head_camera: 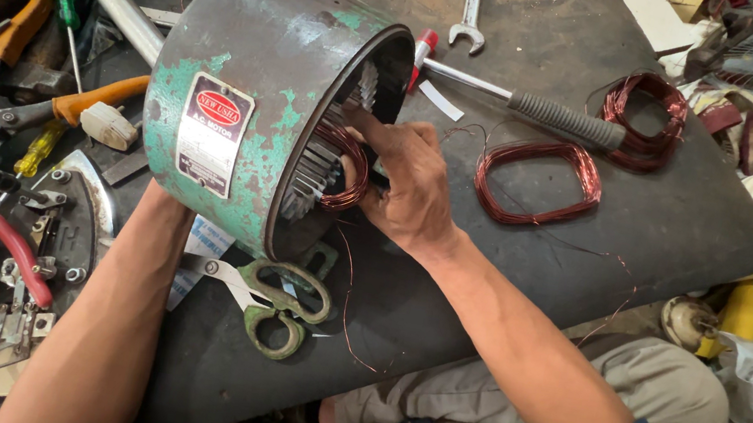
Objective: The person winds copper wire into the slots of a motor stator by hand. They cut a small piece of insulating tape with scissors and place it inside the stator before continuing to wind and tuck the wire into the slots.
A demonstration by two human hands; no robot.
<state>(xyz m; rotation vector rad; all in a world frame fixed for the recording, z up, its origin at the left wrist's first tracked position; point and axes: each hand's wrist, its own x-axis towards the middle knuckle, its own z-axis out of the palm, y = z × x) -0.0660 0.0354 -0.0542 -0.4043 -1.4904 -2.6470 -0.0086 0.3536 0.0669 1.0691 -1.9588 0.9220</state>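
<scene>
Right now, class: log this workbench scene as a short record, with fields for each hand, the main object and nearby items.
Main object: green motor housing, lying on its side
Right hand: right hand presses a copper coil into the housing's open end
Left hand: hidden behind the housing
Nearby: scissors, two loose copper coils, spanner

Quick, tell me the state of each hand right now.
Left hand: hidden behind the green motor housing; cannot be told.
Right hand: fingers closed on the copper coil at the housing's mouth.
</scene>
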